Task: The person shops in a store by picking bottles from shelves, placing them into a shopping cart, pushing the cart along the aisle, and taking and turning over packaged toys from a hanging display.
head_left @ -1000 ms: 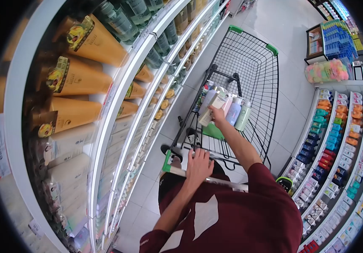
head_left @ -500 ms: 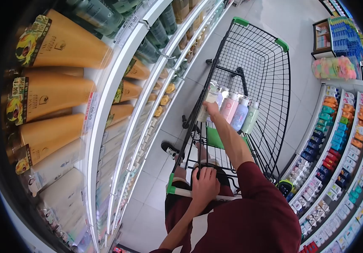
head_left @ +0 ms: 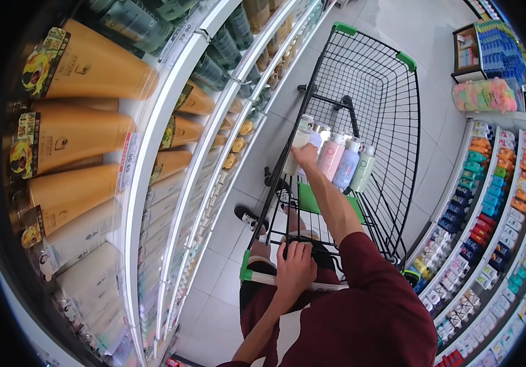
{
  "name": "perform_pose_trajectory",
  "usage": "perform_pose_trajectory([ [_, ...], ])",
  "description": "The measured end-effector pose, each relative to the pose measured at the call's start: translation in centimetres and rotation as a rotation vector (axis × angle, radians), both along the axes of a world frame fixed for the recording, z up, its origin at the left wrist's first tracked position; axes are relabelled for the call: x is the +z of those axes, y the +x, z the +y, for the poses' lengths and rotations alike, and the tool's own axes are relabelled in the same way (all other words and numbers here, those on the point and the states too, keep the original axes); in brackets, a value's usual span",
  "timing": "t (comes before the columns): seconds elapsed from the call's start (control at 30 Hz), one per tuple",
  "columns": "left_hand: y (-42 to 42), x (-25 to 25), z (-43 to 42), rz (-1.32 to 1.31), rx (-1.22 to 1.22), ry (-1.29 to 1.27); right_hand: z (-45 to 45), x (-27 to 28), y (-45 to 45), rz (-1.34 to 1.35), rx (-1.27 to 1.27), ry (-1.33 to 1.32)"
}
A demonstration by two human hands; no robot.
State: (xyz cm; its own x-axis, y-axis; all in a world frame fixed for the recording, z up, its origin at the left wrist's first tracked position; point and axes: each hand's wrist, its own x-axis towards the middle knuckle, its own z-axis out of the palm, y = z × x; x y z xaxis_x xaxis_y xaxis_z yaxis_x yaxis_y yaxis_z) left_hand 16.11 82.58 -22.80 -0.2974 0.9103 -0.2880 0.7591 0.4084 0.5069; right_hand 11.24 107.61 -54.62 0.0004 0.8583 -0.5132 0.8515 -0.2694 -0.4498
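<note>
My right hand (head_left: 305, 156) is closed around a pale cream bottle (head_left: 297, 153) at the left side of the cart's basket. Just right of it stand a lavender bottle (head_left: 315, 139), a pink bottle (head_left: 331, 154), a blue bottle (head_left: 346, 165) and a green bottle (head_left: 363, 169), side by side in the black wire cart (head_left: 411, 144). My left hand (head_left: 296, 269) is wrapped over the cart's handle bar (head_left: 263, 278); its fingers are curled down near the basket's rear edge.
A shelf (head_left: 171, 104) on the left holds large orange tubes (head_left: 85, 134) and dark green bottles. At the right, shelves (head_left: 458, 244) carry many small packs. A blue product stack (head_left: 498, 52) and a colourful bundle (head_left: 485, 96) stand at the upper right. Tiled floor (head_left: 220, 235) lies around the cart.
The cream bottle has moved left and down among the bottles, held in my right hand. My left hand has gone from spread fingers to curled ones on the handle.
</note>
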Motion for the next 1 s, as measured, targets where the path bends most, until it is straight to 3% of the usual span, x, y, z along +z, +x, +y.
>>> perform_pose_trajectory([
  [0.1,0.1,0.0,0.0,-0.003,0.004,0.004,0.6,0.7,0.9,0.006,0.035,-0.098],
  [0.17,0.1,0.0,0.0,-0.005,0.007,0.006,1.0,0.4,2.7,0.329,0.024,-0.229],
  [0.2,0.1,0.0,0.0,-0.005,0.005,0.005,1.0,-1.7,3.6,0.329,0.022,-0.229],
  [0.27,0.0,0.0,0.1,-0.006,-0.005,-0.004,0.5,-7.6,5.2,0.606,-0.012,-0.189],
  [0.37,0.1,0.0,0.2,-0.007,-0.008,-0.014,0.1,-4.0,6.0,0.414,-0.043,-0.006],
  [0.47,0.1,0.1,0.3,-0.013,0.0,-0.016,1.0,-0.6,5.8,0.292,-0.03,0.014],
  [0.6,0.2,0.2,0.3,-0.02,-0.007,-0.036,2.4,-3.1,6.0,0.212,0.039,0.276],
  [0.67,0.3,0.1,0.3,-0.018,0.006,-0.033,3.9,-4.1,6.2,0.16,0.293,0.216],
  [0.7,0.4,0.0,0.2,-0.018,0.005,-0.035,4.6,-4.3,6.1,0.16,0.292,0.214],
  [0.8,0.6,-0.2,0.0,-0.009,0.004,-0.043,6.8,-4.3,5.2,-0.037,0.501,-0.085],
  [0.9,0.7,-0.2,-0.2,-0.007,0.004,-0.048,9.5,-4.2,5.3,-0.039,0.72,-0.237],
  [1.0,1.1,-0.1,-0.5,-0.024,0.009,-0.06,9.7,-3.7,5.5,0.011,0.739,-0.226],
])
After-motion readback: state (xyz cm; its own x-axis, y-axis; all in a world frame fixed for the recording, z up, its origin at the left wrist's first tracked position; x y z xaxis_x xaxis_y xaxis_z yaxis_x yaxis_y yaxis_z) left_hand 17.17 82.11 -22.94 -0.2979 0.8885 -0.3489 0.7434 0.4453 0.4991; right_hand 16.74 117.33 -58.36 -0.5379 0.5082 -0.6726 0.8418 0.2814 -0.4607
